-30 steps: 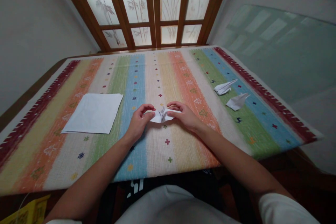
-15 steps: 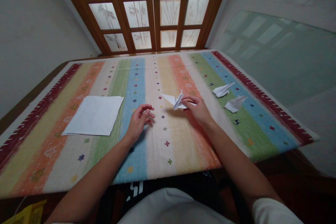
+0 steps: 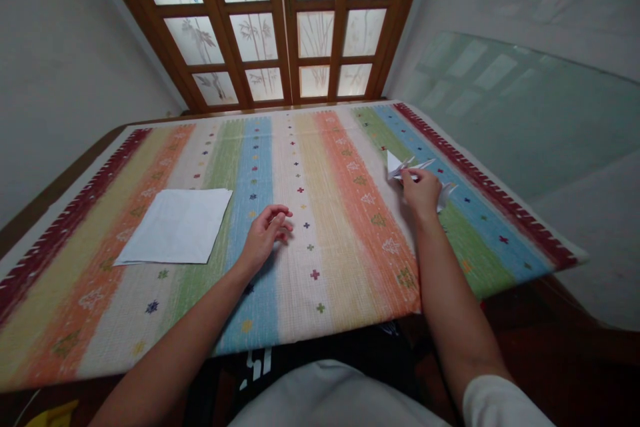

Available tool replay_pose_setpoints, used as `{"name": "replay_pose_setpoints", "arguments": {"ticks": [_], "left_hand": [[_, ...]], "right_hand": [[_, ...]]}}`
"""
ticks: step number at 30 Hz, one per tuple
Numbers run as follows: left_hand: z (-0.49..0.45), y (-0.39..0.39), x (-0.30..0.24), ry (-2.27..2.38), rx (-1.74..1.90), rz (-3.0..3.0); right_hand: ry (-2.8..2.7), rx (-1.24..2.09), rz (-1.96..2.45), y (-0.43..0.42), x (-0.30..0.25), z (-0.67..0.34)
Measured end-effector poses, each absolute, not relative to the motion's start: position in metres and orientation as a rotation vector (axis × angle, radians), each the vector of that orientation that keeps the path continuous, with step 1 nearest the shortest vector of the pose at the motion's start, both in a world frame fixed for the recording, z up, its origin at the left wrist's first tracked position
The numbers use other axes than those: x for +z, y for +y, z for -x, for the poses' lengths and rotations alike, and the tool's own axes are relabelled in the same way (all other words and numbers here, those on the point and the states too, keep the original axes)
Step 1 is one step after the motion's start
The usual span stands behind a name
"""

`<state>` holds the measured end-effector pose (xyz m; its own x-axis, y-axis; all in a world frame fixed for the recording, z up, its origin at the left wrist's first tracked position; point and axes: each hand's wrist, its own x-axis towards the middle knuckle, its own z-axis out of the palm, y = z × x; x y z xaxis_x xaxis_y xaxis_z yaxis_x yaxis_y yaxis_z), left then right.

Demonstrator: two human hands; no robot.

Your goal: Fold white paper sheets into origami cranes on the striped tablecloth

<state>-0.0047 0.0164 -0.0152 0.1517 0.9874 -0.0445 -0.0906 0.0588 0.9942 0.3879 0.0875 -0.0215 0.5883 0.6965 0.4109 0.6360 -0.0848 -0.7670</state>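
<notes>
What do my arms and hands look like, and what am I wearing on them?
Your left hand and right hand are bare, with no gloves, and no watch or bracelet shows on either forearm. Your right forearm comes out of a white sleeve; your left sleeve is out of view.

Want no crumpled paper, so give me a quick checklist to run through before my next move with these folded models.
1. Right hand has a firm pinch on the folded white paper model: ok.
2. Left hand is free: ok, it holds nothing.
3. Stack of white paper sheets lies flat, away from both hands: ok.
4. Held model is clear of the other paper model: cannot tell, the right hand hides the gap.
5. Held model's folds are crisp: cannot tell, too small.
</notes>
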Motion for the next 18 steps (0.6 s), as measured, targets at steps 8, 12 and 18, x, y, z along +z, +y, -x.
{"name": "replay_pose_setpoints", "arguments": {"ticks": [8,12,18], "left_hand": [[0.011,0.02,-0.014,1.131,1.092,-1.376],[0.017,0.023,-0.012,1.288,1.089,-1.638],[0.041,0.036,-0.006,1.666,1.002,-2.05]], "right_hand": [[-1.159,0.134,1.724,0.09,-0.027,-0.383],[-1.207,0.214,1.723,0.091,-0.029,-0.384],[-1.195,-0.008,1.666,0.083,-0.014,-0.381]]}}
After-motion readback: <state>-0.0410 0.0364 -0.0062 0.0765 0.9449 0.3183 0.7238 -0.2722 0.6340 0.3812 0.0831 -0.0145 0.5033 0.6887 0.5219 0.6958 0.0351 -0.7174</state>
